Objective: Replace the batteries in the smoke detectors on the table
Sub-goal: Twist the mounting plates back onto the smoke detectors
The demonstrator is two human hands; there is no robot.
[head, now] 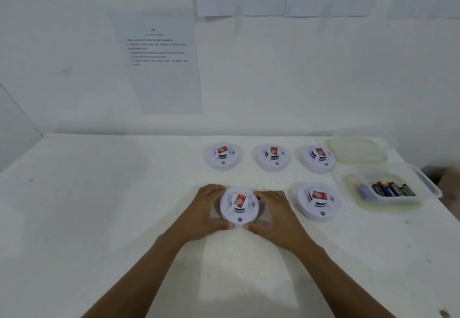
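Curling its grip round the left rim, the left hand (206,209) holds the near smoke detector (239,206) on the white surface (99,205); the right hand (272,214) grips its right rim. Further right lie another detector (317,200) and a tub (388,204) of batteries (388,189).

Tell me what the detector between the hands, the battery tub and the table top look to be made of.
Smoke detector: likely moulded plastic, white, smooth and matte, with crisply formed vent slots. Battery tub: probably thin plastic, given its cloudy, see-through walls and rim. Table top: white, rough and grainy with small specks. It may be painted board or stone, but the look leaves that open.
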